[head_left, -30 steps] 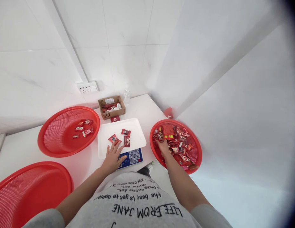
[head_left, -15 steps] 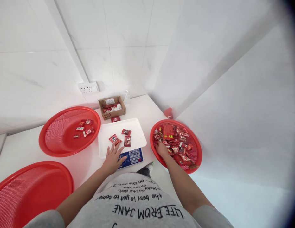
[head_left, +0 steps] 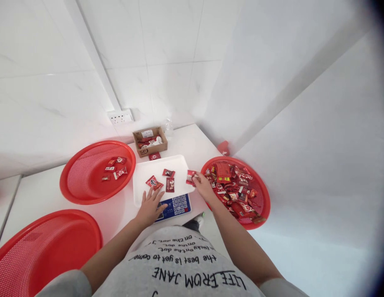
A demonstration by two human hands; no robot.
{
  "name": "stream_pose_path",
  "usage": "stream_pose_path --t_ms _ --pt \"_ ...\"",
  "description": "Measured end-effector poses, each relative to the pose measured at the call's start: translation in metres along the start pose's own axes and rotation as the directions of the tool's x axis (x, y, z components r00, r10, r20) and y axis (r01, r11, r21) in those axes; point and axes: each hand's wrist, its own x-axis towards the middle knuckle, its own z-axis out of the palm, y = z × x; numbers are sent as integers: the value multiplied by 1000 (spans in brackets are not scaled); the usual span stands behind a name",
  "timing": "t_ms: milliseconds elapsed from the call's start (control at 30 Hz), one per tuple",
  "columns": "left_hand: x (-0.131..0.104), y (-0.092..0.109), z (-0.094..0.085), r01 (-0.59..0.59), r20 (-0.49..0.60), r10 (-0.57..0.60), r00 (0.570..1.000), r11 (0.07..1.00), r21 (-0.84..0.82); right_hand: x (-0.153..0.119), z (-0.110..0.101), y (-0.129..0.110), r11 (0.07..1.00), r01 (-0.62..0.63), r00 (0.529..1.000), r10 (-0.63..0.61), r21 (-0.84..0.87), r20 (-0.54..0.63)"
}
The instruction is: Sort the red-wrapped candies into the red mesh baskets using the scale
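Note:
Pinched in the fingers of my right hand is a red wrapped snack packet, held at the right edge of the scale's white tray. My left hand lies with fingers spread over the tray's front edge, its fingertips by a red packet with a white label. Two smaller dark red packets, one at the back and one in front, lie on the tray too. Below the tray shows the scale's blue keypad, partly covered by my left hand.
On the right is a red basket full of red packets. A red basket at the left holds several packets; another red basket stands nearer me. Behind the tray are a cardboard box with packets and a clear plastic bottle.
My right hand has come out of the right basket, moving left to the tray's edge with a red packet in its fingers. My left hand stays at the tray's front edge.

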Motion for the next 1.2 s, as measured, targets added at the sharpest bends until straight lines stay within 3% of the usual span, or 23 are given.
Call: stream_pose_path --t_ms 67,133,233,300,400,567,833,1033,1200 --pt "-1 -2 -1 6 -20 -6 1000 1000 8 1 10 1 1000 24 998 -23 -7 61" --pt "-2 -4 -3 9 -53 -8 999 1000 16 0 11 7 988 83 997 -83 -133 7" --pt "-1 -7 -7 6 -106 -2 994 999 35 1 -4 26 928 126 975 -181 -352 -127" --pt "5 -4 -9 -11 -112 17 994 998 54 3 -17 42 898 74 974 -159 -435 -164" --pt "21 5 -9 -102 -70 107 992 992 79 5 -30 67 866 -21 994 -34 -500 -100" --pt "46 20 -1 -237 15 237 971 967 91 -3 -32 94 788 -3 999 36 -616 41" --pt "37 6 7 -302 25 301 953 950 85 -14 -39 94 762 53 991 38 -645 127" --pt "28 2 3 -297 40 295 955 953 61 -13 -34 95 724 -40 996 81 -688 27" --pt "25 1 2 -281 49 279 959 959 41 -15 -35 98 760 -97 992 128 -643 1"
